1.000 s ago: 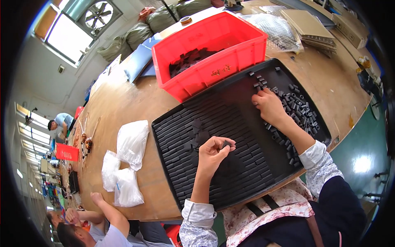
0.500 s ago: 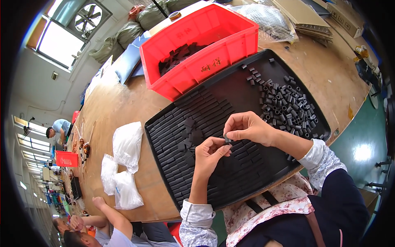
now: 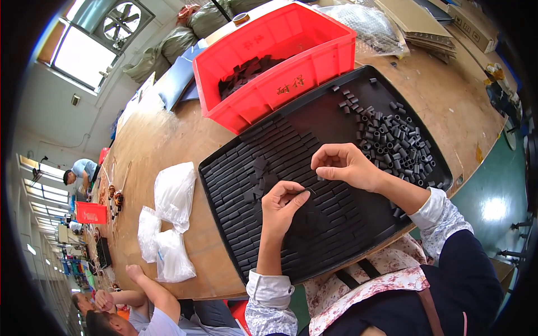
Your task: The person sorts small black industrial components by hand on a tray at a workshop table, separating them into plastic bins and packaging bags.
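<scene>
Both hands are raised over a large black tray. My left hand pinches a small dark piece between thumb and forefinger; its kind is mostly hidden by the fingers. To the right, my right hand has its fingertips closed on a short black tube, only partly visible. The two hands are apart. Under them, rows of black tubular pieces lie side by side in the tray. Loose flat black pieces rest on the rows near my left hand. A heap of short black tubes fills the tray's right side.
Beyond the tray stands a red plastic bin with dark flat pieces inside. White plastic bags lie left of the tray. Bubble wrap and cardboard are at the far right. Co-workers sit at the lower left.
My hands have come apart from each other. The right hand moved slightly right and up; the left hand shifted slightly left.
</scene>
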The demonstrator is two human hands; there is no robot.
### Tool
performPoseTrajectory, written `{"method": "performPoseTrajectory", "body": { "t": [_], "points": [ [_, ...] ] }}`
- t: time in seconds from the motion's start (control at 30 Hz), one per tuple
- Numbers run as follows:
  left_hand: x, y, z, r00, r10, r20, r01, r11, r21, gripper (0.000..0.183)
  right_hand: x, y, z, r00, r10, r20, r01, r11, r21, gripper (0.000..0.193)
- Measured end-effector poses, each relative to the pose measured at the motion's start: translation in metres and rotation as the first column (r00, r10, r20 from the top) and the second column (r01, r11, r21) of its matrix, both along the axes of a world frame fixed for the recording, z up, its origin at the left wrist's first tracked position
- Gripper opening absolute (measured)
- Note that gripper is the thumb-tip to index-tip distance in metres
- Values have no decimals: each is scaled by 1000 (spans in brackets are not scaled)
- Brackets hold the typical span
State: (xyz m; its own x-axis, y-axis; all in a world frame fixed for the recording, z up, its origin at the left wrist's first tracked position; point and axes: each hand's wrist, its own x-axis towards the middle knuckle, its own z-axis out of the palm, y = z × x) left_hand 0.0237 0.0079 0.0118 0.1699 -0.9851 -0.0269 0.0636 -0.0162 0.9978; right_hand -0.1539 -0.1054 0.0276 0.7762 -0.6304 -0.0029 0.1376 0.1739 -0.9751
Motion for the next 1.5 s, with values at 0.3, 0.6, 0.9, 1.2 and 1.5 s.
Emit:
{"method": "performPoseTrajectory", "body": {
  "t": [0.3, 0.6, 0.9, 1.2, 1.5],
  "points": [
    [-2, -1, -1, 975, 6, -221, -17, 999, -48, 8, 5, 12, 2, 988, 74, -138, -124, 905, -407, 15],
    [-6, -3, 5, 997, 12, -76, -11, 1000, 13, 23, 3, 11, -2, 989, 38, -143, -92, 914, -395, 22],
    [-5, -1, -3, 999, -39, 16, 38, 997, 66, 21, 4, 11, -8, 986, 126, 107, -142, 977, 158, 18],
    [-5, -1, -4, 998, -50, -42, 54, 995, 88, 24, 4, 7, -6, 999, -43, -24, 12, 683, -731, 16],
    [51, -1, -3, 798, 380, 467, -335, 925, -181, 17, 24, -27, -8, 928, -371, -31, 356, 908, -223, 9]
  ]
}}
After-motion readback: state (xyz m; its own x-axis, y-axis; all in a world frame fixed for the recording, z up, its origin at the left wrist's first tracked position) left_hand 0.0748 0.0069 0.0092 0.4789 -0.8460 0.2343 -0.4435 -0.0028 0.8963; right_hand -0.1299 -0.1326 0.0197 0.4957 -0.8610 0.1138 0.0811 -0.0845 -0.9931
